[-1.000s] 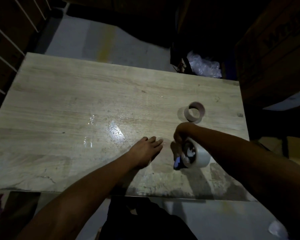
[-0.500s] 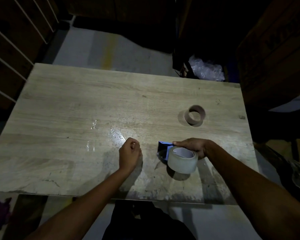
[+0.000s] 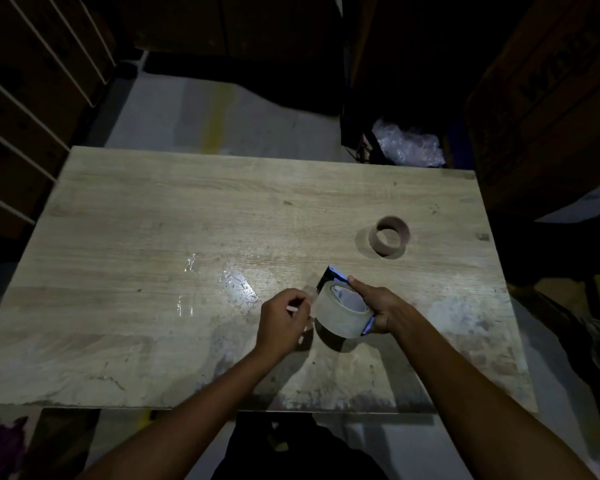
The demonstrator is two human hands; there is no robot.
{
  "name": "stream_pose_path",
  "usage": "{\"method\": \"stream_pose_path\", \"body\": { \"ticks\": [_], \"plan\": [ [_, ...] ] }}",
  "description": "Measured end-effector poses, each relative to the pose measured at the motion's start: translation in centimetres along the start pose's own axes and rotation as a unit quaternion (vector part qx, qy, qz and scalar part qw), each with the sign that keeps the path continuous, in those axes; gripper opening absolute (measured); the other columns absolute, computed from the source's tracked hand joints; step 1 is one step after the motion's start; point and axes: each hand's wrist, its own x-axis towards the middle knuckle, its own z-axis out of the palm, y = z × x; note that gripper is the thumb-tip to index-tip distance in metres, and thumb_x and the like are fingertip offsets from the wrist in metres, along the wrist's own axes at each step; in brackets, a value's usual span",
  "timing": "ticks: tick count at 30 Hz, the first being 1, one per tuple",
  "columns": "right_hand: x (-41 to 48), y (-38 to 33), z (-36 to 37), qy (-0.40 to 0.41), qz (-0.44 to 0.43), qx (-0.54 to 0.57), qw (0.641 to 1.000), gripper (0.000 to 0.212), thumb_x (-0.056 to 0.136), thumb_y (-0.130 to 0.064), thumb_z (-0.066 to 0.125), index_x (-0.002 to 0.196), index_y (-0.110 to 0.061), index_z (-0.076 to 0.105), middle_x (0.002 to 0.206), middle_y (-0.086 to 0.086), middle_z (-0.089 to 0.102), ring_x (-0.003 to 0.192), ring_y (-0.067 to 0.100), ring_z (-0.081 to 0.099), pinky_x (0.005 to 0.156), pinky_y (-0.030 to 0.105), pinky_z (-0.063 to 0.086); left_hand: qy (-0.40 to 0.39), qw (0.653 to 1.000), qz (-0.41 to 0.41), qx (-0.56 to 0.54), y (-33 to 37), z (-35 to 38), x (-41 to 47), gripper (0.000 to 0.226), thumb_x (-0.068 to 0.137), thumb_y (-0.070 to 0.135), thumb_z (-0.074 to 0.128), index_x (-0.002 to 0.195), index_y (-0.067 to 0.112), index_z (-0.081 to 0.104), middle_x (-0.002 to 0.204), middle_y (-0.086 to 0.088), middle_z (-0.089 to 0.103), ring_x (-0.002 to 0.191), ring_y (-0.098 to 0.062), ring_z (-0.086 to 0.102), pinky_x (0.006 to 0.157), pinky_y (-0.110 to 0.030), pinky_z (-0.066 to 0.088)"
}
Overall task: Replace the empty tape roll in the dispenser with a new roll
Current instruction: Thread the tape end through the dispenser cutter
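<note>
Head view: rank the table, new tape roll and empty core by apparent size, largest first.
1. Table.
2. New tape roll.
3. Empty core, though it lies farther from the camera, so the gap is partly nearness.

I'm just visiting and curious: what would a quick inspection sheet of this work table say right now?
Surface: wooden table, scuffed, with shiny patches near the middle.
Job's things: new tape roll on the blue dispenser; empty cardboard core standing apart, farther back.
Clutter: nothing seen.
Hands: right hand grips the dispenser; left hand is closed at the roll's edge, fingers pinching something pale, possibly the tape end.
Cables: nothing seen.
Surroundings: dim room; crumpled plastic beyond the table, dark boxes on the right.
</note>
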Motion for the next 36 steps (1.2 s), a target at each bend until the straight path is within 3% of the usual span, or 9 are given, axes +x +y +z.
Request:
{"method": "stream_pose_path", "body": {
  "ticks": [3,5,8,12,16,20,26,29,36],
  "plan": [
    [0.3,1.1,1.2,0.033,-0.056,0.007,0.998,0.046,0.096,-0.041,0.058,0.116,0.0,0.068,0.112,0.02,0.07,0.09,0.035,0.065,0.079,0.043,0.052,0.006,0.998,-0.058,-0.028,-0.6,0.0,1.7,0.014,0.092,0.008,0.061,0.091,0.014,0.074,0.087,0.006,0.072,0.083,-0.004,0.066,0.073,-0.02,0.054],
    [0.5,2.3,2.2,0.06,-0.099,0.02,0.993,0.047,0.097,-0.039,0.057,0.119,0.002,0.066,0.117,0.023,0.068,0.103,0.038,0.065,0.09,0.047,0.053,-0.015,0.995,-0.096,-0.039,-1.1,-0.1,2.7,0.016,0.095,0.013,0.059,0.096,0.01,0.075,0.09,0.0,0.074,0.085,-0.014,0.068,0.076,-0.031,0.056],
    [0.9,4.2,4.1,0.124,-0.153,0.024,0.98,0.042,0.096,-0.038,0.059,0.115,-0.001,0.068,0.112,0.022,0.07,0.105,0.041,0.065,0.098,0.053,0.051,-0.067,0.991,-0.117,-0.026,-1.7,-0.4,3.7,0.019,0.095,0.019,0.059,0.098,0.01,0.075,0.095,-0.002,0.074,0.09,-0.016,0.068,0.079,-0.032,0.053],
    [0.8,6.9,6.3,0.178,-0.221,0.04,0.958,0.027,0.097,-0.034,0.06,0.081,-0.018,0.074,0.083,0.006,0.076,0.081,0.027,0.069,0.076,0.037,0.055,-0.103,0.985,-0.138,-0.026,-1.9,-0.8,5.0,0.017,0.092,0.021,0.063,0.097,0.012,0.076,0.094,-0.002,0.075,0.088,-0.015,0.07,0.077,-0.026,0.054],
    [1.0,9.3,8.1,0.21,-0.288,0.049,0.933,0.026,0.1,-0.03,0.054,0.084,-0.022,0.074,0.079,-0.002,0.076,0.078,0.019,0.07,0.07,0.033,0.054,-0.166,0.978,-0.125,0.027,-2.3,-1.1,6.4,0.013,0.083,0.024,0.068,0.092,0.017,0.076,0.09,0.0,0.074,0.083,-0.014,0.069,0.07,-0.025,0.053],
    [1.0,10.7,9.2,0.259,-0.3,0.021,0.918,0.023,0.099,-0.036,0.052,0.11,-0.021,0.064,0.099,0.0,0.071,0.092,0.022,0.069,0.084,0.045,0.057,-0.239,0.963,-0.05,0.11,-3.1,-1.3,7.5,0.019,0.08,0.014,0.069,0.098,0.015,0.075,0.097,-0.002,0.073,0.083,-0.007,0.064,0.071,-0.018,0.047],
    [0.4,11.4,11.1,0.378,-0.249,-0.005,0.892,0.024,0.101,-0.034,0.047,0.113,-0.015,0.054,0.111,0.012,0.064,0.097,0.031,0.062,0.085,0.046,0.053,-0.322,0.93,0.004,0.175,-3.5,-1.1,8.8,0.028,0.073,0.027,0.072,0.101,0.022,0.074,0.1,0.005,0.074,0.086,-0.006,0.065,0.074,-0.018,0.048],
    [0.1,11.1,11.5,0.43,-0.186,-0.027,0.883,0.024,0.1,-0.021,0.047,0.111,-0.004,0.059,0.11,0.019,0.066,0.099,0.035,0.062,0.081,0.038,0.05,-0.36,0.91,0.023,0.204,-3.3,-1.0,9.7,0.031,0.071,0.029,0.074,0.1,0.02,0.076,0.099,0.005,0.074,0.083,-0.004,0.064,0.072,-0.015,0.046],
    [0.6,11.8,12.5,0.386,-0.183,0.005,0.904,0.021,0.091,-0.005,0.053,0.079,0.004,0.069,0.084,0.025,0.071,0.082,0.041,0.07,0.073,0.054,0.058,-0.448,0.843,0.066,0.29,-2.0,-0.8,11.8,0.035,0.07,0.03,0.068,0.101,0.018,0.077,0.103,0.0,0.074,0.09,-0.015,0.067,0.08,-0.03,0.054]
  ]
}}
